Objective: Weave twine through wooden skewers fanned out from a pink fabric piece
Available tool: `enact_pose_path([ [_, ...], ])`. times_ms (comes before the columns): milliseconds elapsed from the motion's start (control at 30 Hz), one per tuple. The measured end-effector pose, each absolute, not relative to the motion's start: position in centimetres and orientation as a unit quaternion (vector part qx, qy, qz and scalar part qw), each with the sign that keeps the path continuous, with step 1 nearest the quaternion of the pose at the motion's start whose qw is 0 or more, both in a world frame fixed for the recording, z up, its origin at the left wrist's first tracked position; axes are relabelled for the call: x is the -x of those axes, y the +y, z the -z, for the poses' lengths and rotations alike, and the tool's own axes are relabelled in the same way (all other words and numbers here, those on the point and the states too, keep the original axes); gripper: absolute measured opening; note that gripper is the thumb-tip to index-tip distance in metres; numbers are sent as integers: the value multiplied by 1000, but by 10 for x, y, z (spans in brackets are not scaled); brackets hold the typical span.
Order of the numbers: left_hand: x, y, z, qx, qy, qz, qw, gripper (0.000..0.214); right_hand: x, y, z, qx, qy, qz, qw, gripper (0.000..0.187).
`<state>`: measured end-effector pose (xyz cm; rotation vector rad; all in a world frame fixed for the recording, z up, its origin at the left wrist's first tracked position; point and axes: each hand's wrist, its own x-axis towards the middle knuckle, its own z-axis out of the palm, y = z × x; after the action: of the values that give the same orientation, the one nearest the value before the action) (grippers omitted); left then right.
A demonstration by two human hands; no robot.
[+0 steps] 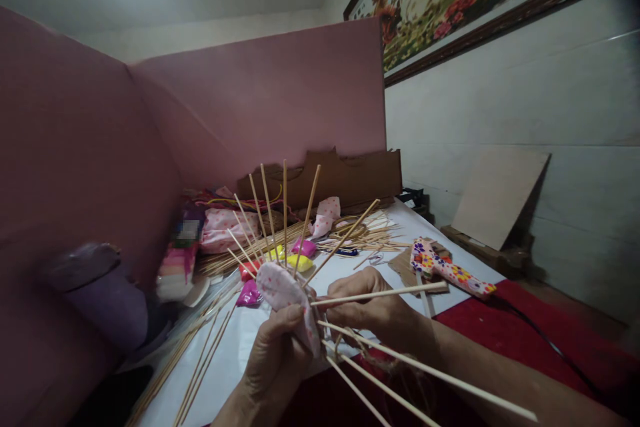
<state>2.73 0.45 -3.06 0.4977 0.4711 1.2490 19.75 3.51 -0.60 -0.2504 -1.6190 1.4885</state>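
My left hand (275,357) is closed around a small pink dotted fabric-covered ball (285,290) with several thin wooden sticks (305,213) poking out of it like spokes. My right hand (367,307) sits just right of the ball, fingers curled against it and pinched at the sticks' bases. One stick (380,293) runs rightwards over my right hand; others (425,370) slant down past my right forearm.
A flower-patterned glue gun (450,270) lies on the white table (235,353), its cord trailing across red cloth (525,333). Loose sticks (360,233), bright clay lumps (300,260), dotted fabric (325,213) and cardboard (350,177) crowd the back. Pink boards (75,147) wall the left and rear.
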Motion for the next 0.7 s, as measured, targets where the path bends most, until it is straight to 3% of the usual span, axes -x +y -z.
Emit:
enact_pose_path([
  [700,-38,1,18,-233,224,-576,750,11,-197,38,10,106,-668,-578,456,22],
])
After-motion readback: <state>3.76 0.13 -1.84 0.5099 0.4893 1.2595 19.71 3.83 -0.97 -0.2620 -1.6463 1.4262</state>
